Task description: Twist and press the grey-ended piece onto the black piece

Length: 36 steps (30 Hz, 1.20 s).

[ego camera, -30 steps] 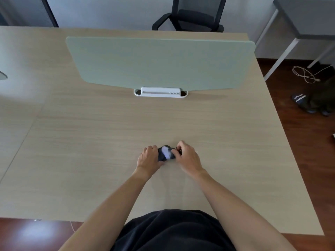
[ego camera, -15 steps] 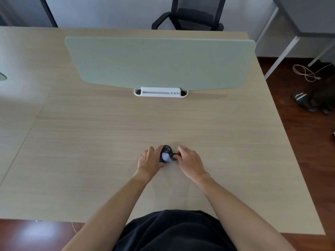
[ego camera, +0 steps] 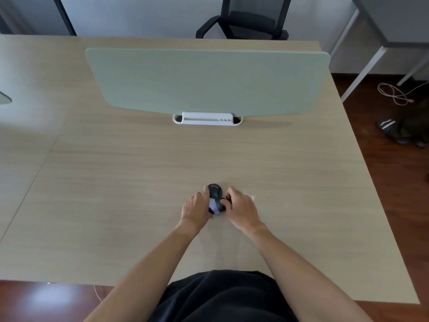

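A person's left hand point(ego camera: 196, 209) grips a small dark object point(ego camera: 216, 198) from the left side, its fingers curled round the rounded black top, low on the pale wood-grain counter point(ego camera: 116, 194) and just in front of the person's body. The object is dark grey to black with a domed upper part carrying small light lettering (too small to read), and a paler, bluish-white patch on its lower half; what kind of device it is cannot be told. Its long axis runs roughly away from the person, the domed end pointing toward the far side of the counter and the pale end toward the body. The right hand point(ego camera: 241, 209) meets it from the right, its fingertips point(ego camera: 228, 201) pinching a dark part at the object's middle, so both hands have a clenched grip on the same item. A faint whitish smudge or scrap point(ego camera: 249, 195) lies on the counter just beyond the right hand's knuckles.

Farther back, a sage-green divider panel point(ego camera: 206, 82) stands upright across the counter in a white base point(ego camera: 207, 118). Behind it is a black office chair point(ego camera: 246, 19). On the dark wooden floor at the right lie a coiled white cable point(ego camera: 392, 92) and a black slipper point(ego camera: 390, 127).
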Motion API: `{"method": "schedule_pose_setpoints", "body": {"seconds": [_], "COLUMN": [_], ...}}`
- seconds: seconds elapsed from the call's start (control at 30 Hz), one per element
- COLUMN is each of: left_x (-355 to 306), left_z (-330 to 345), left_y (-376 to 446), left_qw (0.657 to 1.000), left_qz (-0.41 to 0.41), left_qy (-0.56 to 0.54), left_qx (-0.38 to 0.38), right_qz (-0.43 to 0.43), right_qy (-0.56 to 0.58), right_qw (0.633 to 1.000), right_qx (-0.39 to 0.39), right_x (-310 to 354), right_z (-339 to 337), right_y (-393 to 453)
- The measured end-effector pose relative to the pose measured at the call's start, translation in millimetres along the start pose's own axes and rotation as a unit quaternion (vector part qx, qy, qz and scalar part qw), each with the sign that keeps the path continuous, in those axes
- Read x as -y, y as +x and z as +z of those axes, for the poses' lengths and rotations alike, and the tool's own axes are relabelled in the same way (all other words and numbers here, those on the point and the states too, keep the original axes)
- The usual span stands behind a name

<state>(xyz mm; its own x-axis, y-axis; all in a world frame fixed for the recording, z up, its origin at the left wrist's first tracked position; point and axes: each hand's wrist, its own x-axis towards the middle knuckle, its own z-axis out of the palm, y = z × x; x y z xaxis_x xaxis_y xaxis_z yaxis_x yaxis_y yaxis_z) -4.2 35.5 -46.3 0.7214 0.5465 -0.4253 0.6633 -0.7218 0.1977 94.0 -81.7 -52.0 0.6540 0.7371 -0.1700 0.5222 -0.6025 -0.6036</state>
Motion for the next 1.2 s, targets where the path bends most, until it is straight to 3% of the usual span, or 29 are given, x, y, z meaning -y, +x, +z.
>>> {"method": "schedule_pose_setpoints", "body": {"seconds": [0.13, 0.27, 0.37, 0.5, 0.7, 0.8, 1.03, 1.2], "left_x": [-0.8, -0.4, 5.5, 14.3, 12.9, 9.0, 4.5, 7.0], "left_z": [-1.8, -13.7, -16.5, -13.6, -12.1, -10.6, -9.2, -3.7], "left_y": [0.9, -0.4, 8.5, 20.6, 30.9, 33.4, 35.2, 29.2], "left_qw": [0.999, 0.994, 0.993, 0.978, 0.984, 0.986, 0.993, 0.990], "left_qz": [-0.012, -0.009, 0.081, 0.180, 0.121, 0.090, 0.000, -0.018], "left_qy": [0.046, 0.098, 0.058, 0.104, 0.126, 0.136, 0.112, 0.134], "left_qx": [0.012, -0.036, -0.065, -0.018, -0.045, -0.047, -0.032, -0.051], "right_qz": [0.034, 0.049, 0.047, 0.036, 0.089, 0.090, 0.048, 0.099], "right_qy": [0.008, 0.030, 0.075, 0.076, 0.006, 0.035, 0.116, 0.016], "right_qw": [0.998, 0.995, 0.994, 0.996, 0.996, 0.994, 0.992, 0.995], "right_qx": [-0.059, -0.083, -0.070, 0.008, -0.027, -0.047, 0.028, -0.029], "right_x": [2.1, -2.0, -0.8, 5.0, 1.0, 2.1, 9.6, -4.7], "right_z": [-3.2, -5.6, -6.8, -6.4, -16.7, -20.9, -7.5, -3.5], "right_y": [0.8, -3.2, -5.6, -4.6, 11.9, 15.0, 3.6, 4.8]}}
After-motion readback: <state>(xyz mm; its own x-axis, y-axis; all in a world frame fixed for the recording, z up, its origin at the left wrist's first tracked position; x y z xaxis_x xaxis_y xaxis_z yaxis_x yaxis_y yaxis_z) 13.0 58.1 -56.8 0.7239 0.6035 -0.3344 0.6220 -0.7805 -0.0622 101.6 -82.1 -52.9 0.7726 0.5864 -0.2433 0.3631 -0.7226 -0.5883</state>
